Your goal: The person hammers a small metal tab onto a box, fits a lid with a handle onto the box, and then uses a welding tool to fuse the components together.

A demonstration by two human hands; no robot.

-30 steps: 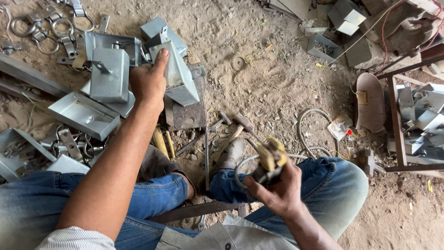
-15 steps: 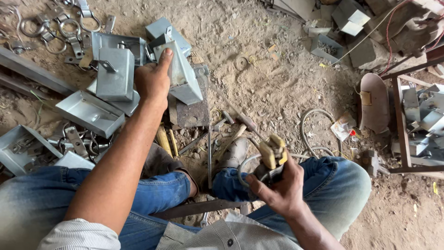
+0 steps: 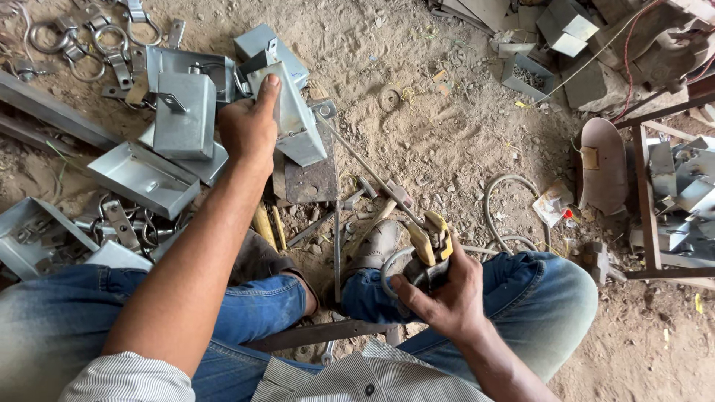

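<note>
My left hand [image 3: 248, 126] reaches forward and grips a grey sheet-metal box [image 3: 294, 115] by its edge, thumb on top, tilting it over a dark steel plate [image 3: 313, 179] on the sandy ground. More grey metal boxes [image 3: 182, 112] are piled just left of it. My right hand [image 3: 439, 290] rests over my right knee, closed on a yellow-and-black welding electrode holder [image 3: 430, 242] with a thin rod [image 3: 365, 167] pointing up-left toward the plate. A hammer [image 3: 383, 205] lies beside the rod.
Metal ring clamps [image 3: 89, 41] lie at the top left, flat steel bars [image 3: 52, 112] at the left. A grey cable [image 3: 514, 208] loops by my right knee. A welding face shield [image 3: 602, 164] and a frame with metal parts [image 3: 670, 186] stand at the right.
My left hand has pulled the tilted metal box slightly nearer and lower over the steel plate. The right hand with the holder has stayed put.
</note>
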